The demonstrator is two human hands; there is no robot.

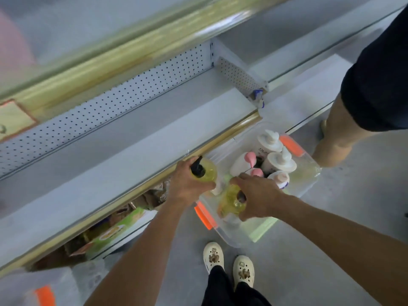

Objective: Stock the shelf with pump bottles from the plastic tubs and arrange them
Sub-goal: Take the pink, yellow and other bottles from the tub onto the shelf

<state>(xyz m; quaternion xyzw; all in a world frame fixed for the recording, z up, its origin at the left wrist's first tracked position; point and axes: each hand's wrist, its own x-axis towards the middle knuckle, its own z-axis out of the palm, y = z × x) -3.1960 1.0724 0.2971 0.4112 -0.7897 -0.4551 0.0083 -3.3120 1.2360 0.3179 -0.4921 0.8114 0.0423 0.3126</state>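
Nearest in, the right hand (257, 195) is curled round a yellow pump bottle (231, 200) low in the clear plastic tub (223, 230) on the floor, and the left hand (189, 184) grips a second yellow bottle (206, 171) by the shoulder, up at the shelf (123, 151) edge. These look full, so fairly heavy, with slick rigid plastic (I'd grab the body, not the pump). Further back, white and pink bottles (268, 144) wait in the tub.
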